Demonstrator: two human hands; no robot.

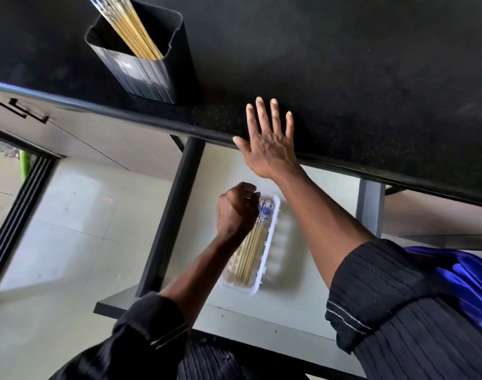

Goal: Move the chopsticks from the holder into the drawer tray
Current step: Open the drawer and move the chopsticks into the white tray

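While the left hand (238, 212) sits fisted over the chopsticks (250, 250) in the tray (257, 289), grip unclear, right hand (270, 141) lies flat, fingers spread, on the tabletop (344, 78). More stand in the holder (141, 67) beyond the tray: light, stiff, slick; pinch mid-shaft.

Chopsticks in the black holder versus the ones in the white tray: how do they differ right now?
The bamboo chopsticks in the black ribbed holder on the dark countertop stand leaning, and no hand touches them. The bamboo chopsticks in the white plastic tray lie flat in the open drawer, with the left hand closed at their patterned ends. Both bundles share blue-and-white tops.
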